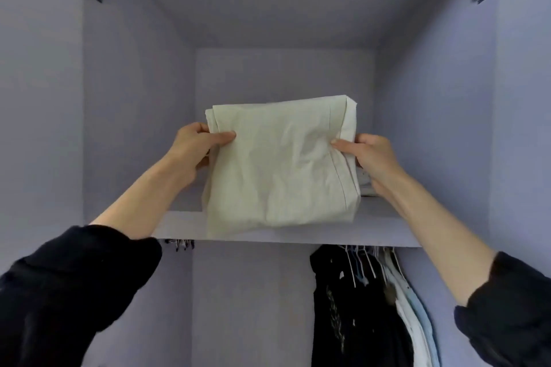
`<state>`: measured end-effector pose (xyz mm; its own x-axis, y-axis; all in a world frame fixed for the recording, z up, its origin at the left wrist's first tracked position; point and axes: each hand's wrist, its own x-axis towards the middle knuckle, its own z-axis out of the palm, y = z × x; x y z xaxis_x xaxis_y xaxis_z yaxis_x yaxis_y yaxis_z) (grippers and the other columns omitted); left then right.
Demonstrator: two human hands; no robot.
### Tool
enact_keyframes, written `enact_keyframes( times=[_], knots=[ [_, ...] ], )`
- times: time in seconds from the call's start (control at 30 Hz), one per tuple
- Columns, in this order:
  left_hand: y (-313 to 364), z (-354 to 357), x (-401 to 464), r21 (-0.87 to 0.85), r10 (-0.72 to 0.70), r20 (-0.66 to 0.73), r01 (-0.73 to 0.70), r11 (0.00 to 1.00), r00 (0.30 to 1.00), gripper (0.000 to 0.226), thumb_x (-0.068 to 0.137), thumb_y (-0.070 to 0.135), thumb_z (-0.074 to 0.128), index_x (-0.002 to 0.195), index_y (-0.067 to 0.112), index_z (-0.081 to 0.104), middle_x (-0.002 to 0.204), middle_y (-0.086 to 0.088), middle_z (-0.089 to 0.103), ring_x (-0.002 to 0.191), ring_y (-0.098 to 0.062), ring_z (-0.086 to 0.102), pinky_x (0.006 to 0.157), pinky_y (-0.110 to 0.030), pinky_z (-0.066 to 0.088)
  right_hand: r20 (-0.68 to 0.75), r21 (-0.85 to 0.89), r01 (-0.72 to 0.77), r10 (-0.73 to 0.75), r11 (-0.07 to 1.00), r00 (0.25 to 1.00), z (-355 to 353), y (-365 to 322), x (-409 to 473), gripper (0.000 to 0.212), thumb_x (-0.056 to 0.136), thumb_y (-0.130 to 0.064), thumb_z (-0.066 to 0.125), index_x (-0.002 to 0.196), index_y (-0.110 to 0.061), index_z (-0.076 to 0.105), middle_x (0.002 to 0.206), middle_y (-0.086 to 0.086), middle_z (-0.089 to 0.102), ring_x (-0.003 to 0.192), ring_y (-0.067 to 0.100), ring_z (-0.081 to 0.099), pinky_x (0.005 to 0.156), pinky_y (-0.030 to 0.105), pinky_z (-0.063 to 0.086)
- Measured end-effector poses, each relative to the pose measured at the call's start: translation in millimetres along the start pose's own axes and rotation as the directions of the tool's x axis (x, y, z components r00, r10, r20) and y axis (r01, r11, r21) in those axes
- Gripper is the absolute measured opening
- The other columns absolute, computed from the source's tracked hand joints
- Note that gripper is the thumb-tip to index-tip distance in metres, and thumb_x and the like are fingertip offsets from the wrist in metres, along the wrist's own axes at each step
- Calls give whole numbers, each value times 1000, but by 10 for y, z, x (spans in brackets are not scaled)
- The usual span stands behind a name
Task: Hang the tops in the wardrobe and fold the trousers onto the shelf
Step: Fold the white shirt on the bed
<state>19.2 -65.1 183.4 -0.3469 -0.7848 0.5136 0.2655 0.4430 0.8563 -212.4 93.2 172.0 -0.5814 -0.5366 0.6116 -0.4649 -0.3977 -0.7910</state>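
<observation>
With tops (369,301) already hung below, we judge the task nearly done: our left hand (193,147) and right hand (374,155) pinch the folded trousers (280,164) by their sides, fingers curled, lowering them onto the shelf (185,228).

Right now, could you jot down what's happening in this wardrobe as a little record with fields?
Held item: folded cream trousers
Left hand: grips the trousers' left edge
Right hand: grips the right edge
Shelf: trousers' lower edge hangs at its front lip
Below shelf: hanging tops, dark and pale, on the right
Sleeves: dark, pushed up the forearms
</observation>
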Motion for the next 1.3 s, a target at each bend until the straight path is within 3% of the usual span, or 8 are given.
enact_keyframes(
  times=[0.2, 0.33, 0.5, 0.6, 0.77, 0.9, 1.0, 1.3],
  knots=[
    [-581, 293, 1151, 59, -143, 87, 138, 989, 986, 28, 81, 14, 72, 105, 5, 60, 105, -12, 67, 82, -19, 62, 68, -26, 50, -27, -128, -150, 148, 980, 989, 257, 463, 1005, 14, 81, -14, 72, 86, -4, 64, 99, 13, 67, 82, 20, 62, 71, 28, 48],
    [-1083, 510, 1452, 493, -338, 190, 209, 845, 922, 46, 88, 26, 65, 126, 3, 50, 127, -17, 57, 97, -25, 59, 80, -33, 49, 28, -492, -323, 385, 809, 923, 300, 954, 1288, 28, 89, -23, 64, 106, -2, 61, 101, 12, 62, 92, 25, 59, 77, 31, 50],
    [-1131, 609, 1595, 713, -371, 519, -150, 685, 770, 73, 89, 59, 38, 149, 22, 20, 155, 6, 20, 140, -14, 24, 112, -28, 21, 226, -674, -34, 250, 738, 941, 316, 1176, 1436, 23, 95, -37, 50, 96, -16, 59, 92, -2, 52, 90, 15, 48, 76, 23, 37],
    [-1197, 764, 1569, 790, -463, 613, -485, 376, 640, 79, 86, 67, 25, 151, 27, 5, 159, 5, 2, 146, -15, 2, 115, -30, 0, 433, -696, 161, 230, 700, 872, 432, 1255, 1416, 27, 96, -41, 44, 94, -25, 65, 93, -15, 58, 93, 4, 50, 79, 17, 38],
    [-1317, 934, 1733, 806, -549, 564, -555, 206, 617, 76, 91, 62, 30, 151, 25, 2, 159, 5, 2, 146, -14, 2, 115, -31, 2, 495, -777, 227, 349, 587, 795, 528, 1531, 1550, 36, 99, -37, 37, 70, -21, 50, 71, -18, 52, 75, 5, 47, 72, 20, 35],
    [-1633, 1094, 2030, 845, -472, 518, -513, 150, 713, 75, 93, 61, 32, 151, 26, -1, 159, -2, 0, 146, -22, 2, 118, -40, 7, 448, -797, 196, 342, 571, 826, 465, 1709, 1773, 44, 101, -41, 27, 112, -9, 56, 121, 8, 58, 118, 24, 49, 100, 33, 35],
    [-1999, 1278, 2236, 837, -411, 543, -512, 193, 732, 65, 96, 55, 30, 149, 37, -3, 159, -7, -8, 146, -30, -5, 118, -46, 5, 373, -901, 263, 304, 346, 876, 278, 2002, 1951, 50, 102, -42, 18, 145, -21, 32, 154, 5, 27, 142, 21, 20, 115, 44, 12],
    [-2485, 1772, 2710, 857, -407, 495, -507, 87, 767, 58, 96, 58, 23, 146, 46, -4, 159, 3, -11, 145, -31, -4, 116, -53, 1, 221, -973, 166, 445, 159, 868, -15, 2354, 2201, 51, 101, -44, 20, 149, -27, 18, 158, 0, 11, 146, 19, 3, 115, 48, 5]
  ],
)
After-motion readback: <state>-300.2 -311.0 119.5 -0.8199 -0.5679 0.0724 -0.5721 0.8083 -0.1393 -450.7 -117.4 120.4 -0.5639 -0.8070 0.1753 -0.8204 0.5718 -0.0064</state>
